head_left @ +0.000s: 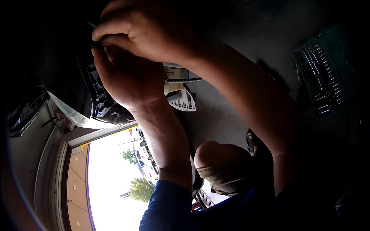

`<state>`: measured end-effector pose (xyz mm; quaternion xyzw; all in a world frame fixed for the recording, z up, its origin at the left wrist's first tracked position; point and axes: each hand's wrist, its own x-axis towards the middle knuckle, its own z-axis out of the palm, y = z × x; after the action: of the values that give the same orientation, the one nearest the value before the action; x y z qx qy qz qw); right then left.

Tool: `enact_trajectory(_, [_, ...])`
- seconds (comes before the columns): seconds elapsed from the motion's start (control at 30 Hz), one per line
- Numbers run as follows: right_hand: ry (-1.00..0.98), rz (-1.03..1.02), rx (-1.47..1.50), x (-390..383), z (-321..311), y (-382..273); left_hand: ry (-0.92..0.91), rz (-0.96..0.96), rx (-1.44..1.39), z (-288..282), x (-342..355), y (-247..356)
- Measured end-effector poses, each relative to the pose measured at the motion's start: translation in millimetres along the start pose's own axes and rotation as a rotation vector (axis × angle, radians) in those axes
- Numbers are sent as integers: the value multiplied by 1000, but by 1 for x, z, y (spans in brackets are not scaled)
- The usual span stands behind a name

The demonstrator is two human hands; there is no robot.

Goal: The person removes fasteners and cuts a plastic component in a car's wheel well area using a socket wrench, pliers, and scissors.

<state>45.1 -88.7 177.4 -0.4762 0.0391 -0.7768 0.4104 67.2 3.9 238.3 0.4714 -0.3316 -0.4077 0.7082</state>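
Head view: both hands' fingers pinch a black plastic part (pixel 104 100); socket case (pixel 322 77) lies open.

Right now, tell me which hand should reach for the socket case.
Right hand, probably: the socket case lies on its side, while the left hand is pressed against the black panel.
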Motion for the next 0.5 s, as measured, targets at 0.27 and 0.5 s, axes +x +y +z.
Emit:
enact_trajectory(0.27, [197, 169, 531, 36, -2, 19, 47, 813, 1822, 2, -9, -5])
enact_trajectory(0.5, [4, 272, 620, 42, 29, 37, -143, 743, 2456, -32, 4, -17])
